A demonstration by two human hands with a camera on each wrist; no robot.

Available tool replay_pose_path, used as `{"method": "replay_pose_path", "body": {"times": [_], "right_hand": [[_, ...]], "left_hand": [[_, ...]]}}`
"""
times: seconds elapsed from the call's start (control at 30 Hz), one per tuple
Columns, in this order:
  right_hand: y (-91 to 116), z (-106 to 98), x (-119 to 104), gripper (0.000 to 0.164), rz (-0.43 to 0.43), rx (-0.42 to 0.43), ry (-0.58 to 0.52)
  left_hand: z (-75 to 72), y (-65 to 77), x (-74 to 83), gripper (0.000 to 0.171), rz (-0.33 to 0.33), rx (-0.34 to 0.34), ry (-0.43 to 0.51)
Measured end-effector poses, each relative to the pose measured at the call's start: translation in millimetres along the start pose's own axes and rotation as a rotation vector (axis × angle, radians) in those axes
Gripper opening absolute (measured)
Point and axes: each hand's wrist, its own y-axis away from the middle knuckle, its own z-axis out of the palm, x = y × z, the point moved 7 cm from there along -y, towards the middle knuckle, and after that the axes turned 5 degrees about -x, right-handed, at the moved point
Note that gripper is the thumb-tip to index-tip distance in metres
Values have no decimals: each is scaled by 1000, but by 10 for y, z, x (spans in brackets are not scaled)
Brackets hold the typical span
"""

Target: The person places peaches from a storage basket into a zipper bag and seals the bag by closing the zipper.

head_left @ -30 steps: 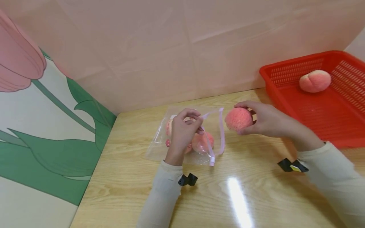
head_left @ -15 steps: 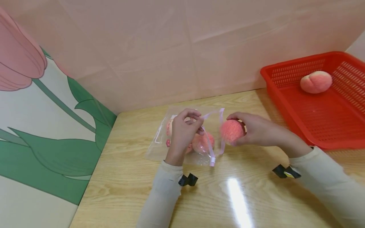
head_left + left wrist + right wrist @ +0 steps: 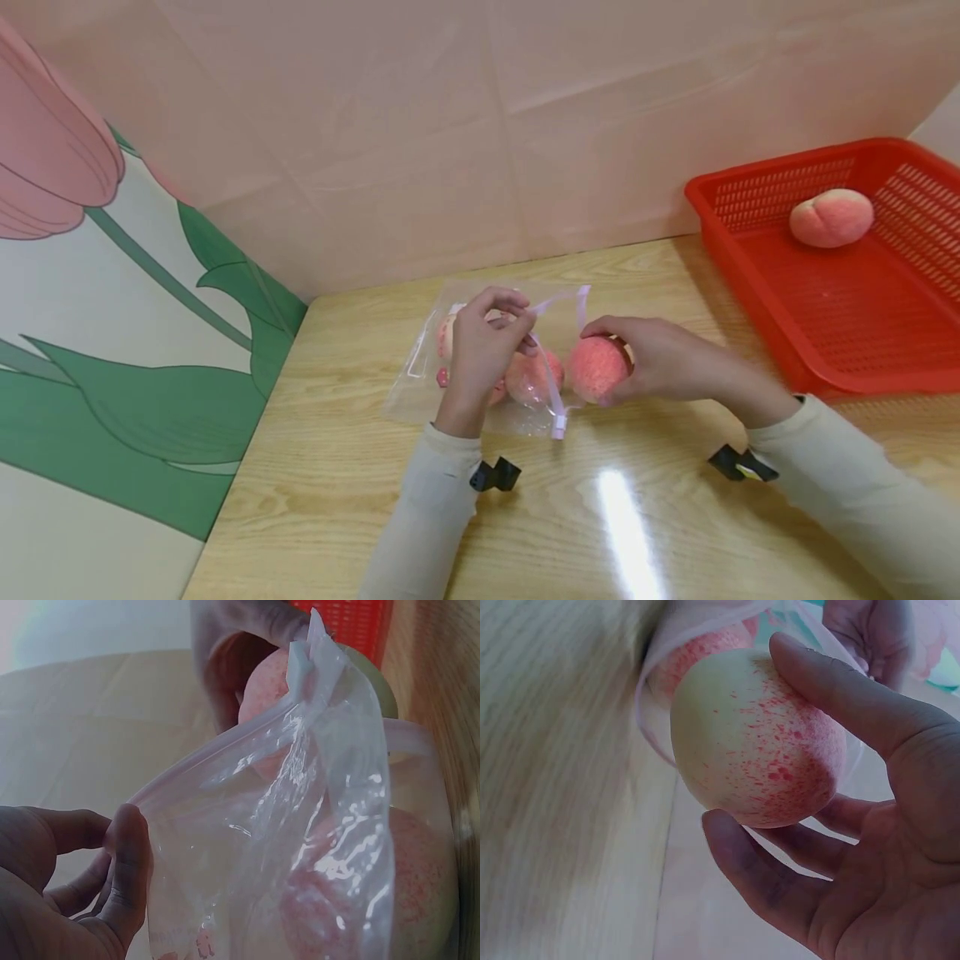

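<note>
My left hand (image 3: 483, 350) pinches the upper edge of a clear zip bag (image 3: 412, 392) between thumb and finger, lifting its mouth; the bag lies on the table with its opening to the right. Inside it a pink peach (image 3: 528, 379) shows through the plastic, and more pink items are partly hidden behind my hand. My right hand (image 3: 667, 358) grips another peach (image 3: 598, 369), thumb on one side and fingers on the other. In the right wrist view this held peach (image 3: 757, 739) is pale with red speckles, right at the bag's mouth. A lilac slider (image 3: 558, 425) sits at the zip's near end.
A red plastic basket (image 3: 817, 333) with slotted walls stands at the right, holding one peach (image 3: 831, 218). Behind the wooden table (image 3: 315, 500) rises a pinkish covered wall (image 3: 375, 150). A tulip-painted panel (image 3: 135, 400) borders the left side.
My right hand has carried its peach left and toward me, from beside the bag to its mouth. My left hand stays in place, pinching the bag's edge.
</note>
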Motion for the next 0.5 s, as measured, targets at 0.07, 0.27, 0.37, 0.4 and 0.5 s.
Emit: {"method": "replay_pose_path", "body": {"times": [0.07, 0.27, 0.37, 0.4, 0.5], "right_hand": [[-5, 21, -3, 71, 2, 11, 12], [-11, 39, 8, 74, 2, 87, 37], [-18, 47, 11, 77, 15, 116, 47], [-22, 51, 10, 78, 21, 124, 49], [-32, 64, 11, 81, 44, 141, 47]], "left_hand": [[2, 1, -5, 14, -1, 0, -1], [23, 0, -11, 14, 2, -10, 11], [34, 2, -9, 14, 6, -17, 13], [36, 3, -8, 13, 8, -19, 12], [42, 5, -8, 13, 8, -18, 10]]}}
